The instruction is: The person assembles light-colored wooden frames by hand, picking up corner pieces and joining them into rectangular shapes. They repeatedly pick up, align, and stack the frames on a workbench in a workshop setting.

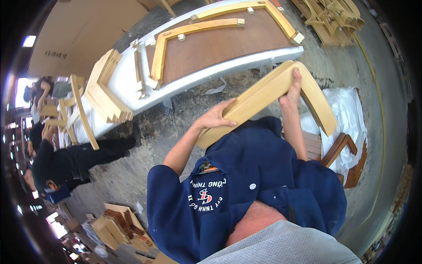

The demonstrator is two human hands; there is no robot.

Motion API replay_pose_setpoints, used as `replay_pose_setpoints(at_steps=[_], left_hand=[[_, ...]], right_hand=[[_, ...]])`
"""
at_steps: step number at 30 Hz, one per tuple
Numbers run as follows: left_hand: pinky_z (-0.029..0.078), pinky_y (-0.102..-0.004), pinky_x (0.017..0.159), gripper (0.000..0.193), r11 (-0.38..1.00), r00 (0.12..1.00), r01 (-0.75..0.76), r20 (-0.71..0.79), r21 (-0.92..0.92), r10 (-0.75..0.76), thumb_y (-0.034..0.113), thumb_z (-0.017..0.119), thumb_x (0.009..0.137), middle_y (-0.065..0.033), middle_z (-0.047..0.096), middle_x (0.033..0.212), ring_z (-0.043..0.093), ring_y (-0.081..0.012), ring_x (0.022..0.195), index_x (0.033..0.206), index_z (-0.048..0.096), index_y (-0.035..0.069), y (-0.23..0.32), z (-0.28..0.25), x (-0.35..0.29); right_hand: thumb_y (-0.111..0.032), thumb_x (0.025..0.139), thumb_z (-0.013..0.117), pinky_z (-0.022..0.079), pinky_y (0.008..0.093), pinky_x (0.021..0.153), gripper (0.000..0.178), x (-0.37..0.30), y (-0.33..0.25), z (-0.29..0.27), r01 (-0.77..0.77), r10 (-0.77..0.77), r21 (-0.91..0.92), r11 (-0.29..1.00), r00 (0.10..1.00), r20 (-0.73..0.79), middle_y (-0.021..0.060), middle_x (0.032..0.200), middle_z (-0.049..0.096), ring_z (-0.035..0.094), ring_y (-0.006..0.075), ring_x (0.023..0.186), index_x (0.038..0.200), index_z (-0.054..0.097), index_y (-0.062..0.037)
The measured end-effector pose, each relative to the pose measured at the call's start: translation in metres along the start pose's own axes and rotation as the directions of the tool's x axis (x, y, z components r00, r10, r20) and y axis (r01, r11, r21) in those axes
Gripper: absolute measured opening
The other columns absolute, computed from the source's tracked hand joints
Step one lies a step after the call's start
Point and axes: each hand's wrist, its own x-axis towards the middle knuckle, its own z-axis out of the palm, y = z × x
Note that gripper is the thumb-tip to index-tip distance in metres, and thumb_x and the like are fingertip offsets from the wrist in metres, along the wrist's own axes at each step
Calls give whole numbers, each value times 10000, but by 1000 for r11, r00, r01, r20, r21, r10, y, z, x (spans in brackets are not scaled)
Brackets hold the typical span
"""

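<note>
1. Grey concrete floor (151, 160) is spreading beneath the workspace, with a yellow line (376, 83) running along its right side.
2. Beyond the person, a white-covered table (125, 81) is standing, and a brown panel (211, 48) is lying on it.
3. Two pale angled frames are resting on that panel: a nearer frame (159, 61) and a farther frame (280, 21).
4. Toward the table's left end, a stack of angled pieces (103, 88) is sitting near a narrow wooden strip (139, 68).
5. One pale, L-shaped wooden piece (263, 94) is being held up in front of the person's navy shirt (259, 145), between body and table, its shorter arm slanting down to the right.
6. The left hand (217, 115) is gripping the longer arm near its end, partly closed around the edge, thumb and fingers spread apart.
7. The right hand (291, 93) is supporting the same piece near the corner, partly curled, one digit extending upward along it; its other fingers are mostly hidden.
8. At right, dark brown wood (336, 149) is lying by white wrapping (347, 114).
9. At far left, a co-worker in dark clothes (61, 163) is working beside a pale wooden frame (83, 112).
</note>
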Motion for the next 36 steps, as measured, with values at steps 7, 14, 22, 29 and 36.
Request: replay_pose_setpoints(at_steps=[7,14,22,29,36], left_hand=[[300,-383,1132,1006,988,993,115,54,-107,-110,419,799,725,-210,411,1485,400,-298,1372,1497,311,0,-21,-127,99],[261,-382,1156,990,960,971,231,98,-158,-218,427,794,752,-197,389,1507,352,-298,1404,1497,307,-8,-20,-210,189],[339,-349,1091,910,896,917,369,253,-248,-308,422,753,783,-159,487,1421,451,-251,1300,1486,352,7,-4,-265,247],[395,-374,1050,829,861,859,491,236,-131,-454,461,736,802,-161,520,1383,526,-264,1222,1435,440,16,-25,-306,265],[291,-598,1105,976,762,965,207,-257,613,-55,505,799,696,-229,429,1451,414,-379,1352,1472,375,92,-8,-298,246]], right_hand=[[-478,771,773,464,411,977,675,150,59,52,-143,146,37,989,985,-90,59,1177,582,555,230,1116,1281,531,-107],[-484,717,825,441,404,1028,921,264,76,101,-230,236,56,972,944,-228,123,1324,525,518,254,1203,1393,436,5],[-530,717,806,411,414,1043,952,318,72,128,-309,284,-24,951,899,-334,139,1343,522,508,263,1228,1395,428,23],[-484,870,672,294,639,1066,785,349,97,113,-494,413,-249,833,855,-312,134,1446,424,393,302,1339,1446,373,-42],[-394,836,712,414,385,1039,621,279,59,104,147,103,-901,408,973,205,212,1262,615,572,316,1192,1274,583,26]])
